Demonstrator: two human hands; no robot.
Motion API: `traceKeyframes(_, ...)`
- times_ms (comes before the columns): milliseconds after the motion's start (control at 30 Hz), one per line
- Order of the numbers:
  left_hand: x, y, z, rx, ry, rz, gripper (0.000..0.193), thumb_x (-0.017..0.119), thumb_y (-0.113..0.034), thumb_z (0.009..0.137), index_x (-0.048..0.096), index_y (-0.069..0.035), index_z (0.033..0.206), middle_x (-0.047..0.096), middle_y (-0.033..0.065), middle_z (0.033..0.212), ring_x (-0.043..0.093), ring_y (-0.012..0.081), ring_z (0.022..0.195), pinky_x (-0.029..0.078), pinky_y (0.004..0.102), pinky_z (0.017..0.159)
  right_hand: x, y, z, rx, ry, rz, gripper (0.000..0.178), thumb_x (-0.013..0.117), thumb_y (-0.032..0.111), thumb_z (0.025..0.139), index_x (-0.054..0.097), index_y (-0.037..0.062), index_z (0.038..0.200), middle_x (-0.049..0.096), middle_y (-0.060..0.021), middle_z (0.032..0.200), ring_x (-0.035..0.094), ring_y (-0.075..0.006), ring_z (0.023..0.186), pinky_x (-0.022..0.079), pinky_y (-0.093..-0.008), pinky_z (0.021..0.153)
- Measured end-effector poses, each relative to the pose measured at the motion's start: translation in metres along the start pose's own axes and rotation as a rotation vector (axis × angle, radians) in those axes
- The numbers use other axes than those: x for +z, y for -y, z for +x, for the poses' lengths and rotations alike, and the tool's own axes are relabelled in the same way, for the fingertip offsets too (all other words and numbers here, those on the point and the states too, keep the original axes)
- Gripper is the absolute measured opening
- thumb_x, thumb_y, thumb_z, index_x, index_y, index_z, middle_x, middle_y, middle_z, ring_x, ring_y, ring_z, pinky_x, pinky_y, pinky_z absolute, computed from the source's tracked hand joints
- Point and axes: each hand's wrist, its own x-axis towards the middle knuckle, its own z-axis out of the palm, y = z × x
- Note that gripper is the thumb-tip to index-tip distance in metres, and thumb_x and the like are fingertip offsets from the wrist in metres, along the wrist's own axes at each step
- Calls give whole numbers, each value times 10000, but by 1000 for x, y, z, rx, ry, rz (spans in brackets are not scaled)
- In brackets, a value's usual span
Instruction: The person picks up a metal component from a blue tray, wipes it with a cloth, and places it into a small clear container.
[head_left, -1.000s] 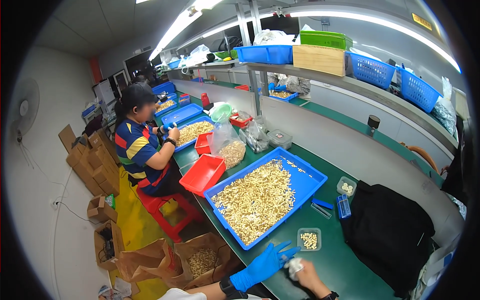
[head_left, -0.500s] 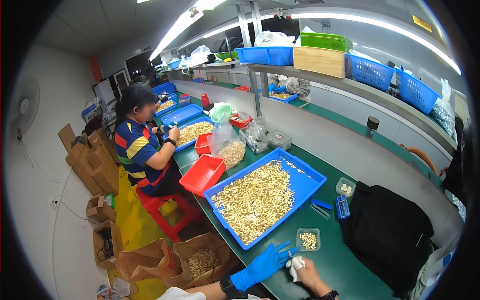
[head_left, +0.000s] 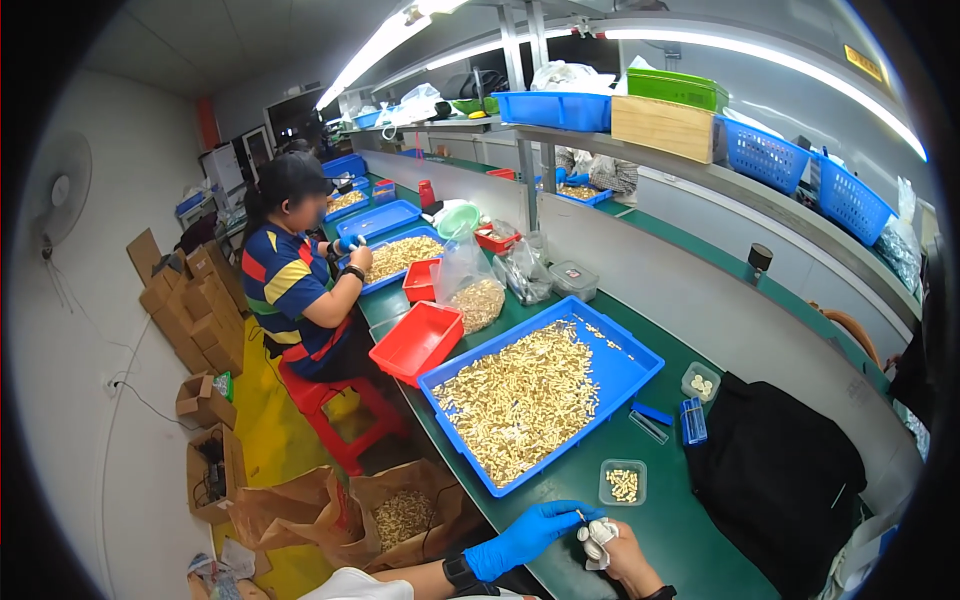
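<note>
My left hand (head_left: 535, 530), in a blue glove, is pinched at the fingertips around a small brass-coloured piece (head_left: 581, 515). Close beside it, my bare right hand (head_left: 622, 555) is closed, with crumpled white material (head_left: 598, 540) around its fingers; whether this is a cloth or finger covers is hard to tell. Just beyond my hands sits a small clear tub (head_left: 609, 497) with several brass-coloured pieces (head_left: 624, 486) inside. Farther left, a large blue tray (head_left: 630, 375) holds a wide heap of similar pieces (head_left: 520, 400).
A black cloth (head_left: 770, 470) covers the bench's right side. Near it are a blue case (head_left: 693, 421) and a tub of white discs (head_left: 701, 381). A red bin (head_left: 417, 343) adjoins the tray. A co-worker (head_left: 300, 270) sits at left. Paper bags (head_left: 290, 515) stand on the floor.
My left fingers have drawn together from a more spread pose and meet the white material at my right hand. The whole view has shifted slightly, so the bench appears farther right and lower.
</note>
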Motion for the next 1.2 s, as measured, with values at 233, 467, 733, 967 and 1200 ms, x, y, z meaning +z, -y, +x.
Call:
traceKeyframes(233, 13, 0, 4, -98, -217, -262, 373, 442, -140, 924, 409, 13, 1263, 504, 105, 1240, 465, 175, 1158, 370, 285, 976, 19, -13, -3, -492, -68, -816, 177, 550, 168, 865, 594, 3, 820, 571, -35, 608, 546, -111, 541, 429, -250, 499)
traceKeyframes(467, 11, -5, -4, 12, -134, -488, 417, 320, -222, 963, 314, -3, 1318, 399, 132, 1334, 405, 212, 1222, 325, 311, 1018, 7, -7, -2, -307, -306, -488, 140, 571, 145, 848, 619, 14, 839, 602, -50, 627, 584, -131, 556, 452, -268, 512)
traceKeyframes(733, 3, 8, 0, 10, -117, -601, 484, 335, -245, 949, 239, 6, 1352, 300, 171, 1388, 314, 266, 1281, 251, 357, 1073, 8, -7, 1, -365, -294, -484, 173, 508, 146, 896, 587, 13, 819, 548, -34, 568, 525, -93, 502, 396, -232, 452)
traceKeyframes(967, 8, -2, -2, -34, -114, -620, 467, 342, -210, 950, 243, 10, 1349, 332, 172, 1367, 347, 264, 1261, 272, 353, 1061, 1, -15, 6, -284, -310, -380, 181, 501, 147, 904, 598, 15, 826, 535, -5, 580, 487, -66, 508, 379, -219, 464)
traceKeyframes(1200, 7, -8, -5, 14, -245, -241, 429, 431, -123, 924, 323, 30, 1311, 429, 149, 1302, 443, 222, 1185, 360, 323, 1004, 10, -15, 1, -230, -145, -461, 177, 534, 159, 889, 611, 11, 830, 542, 16, 637, 467, -52, 532, 384, -205, 494)
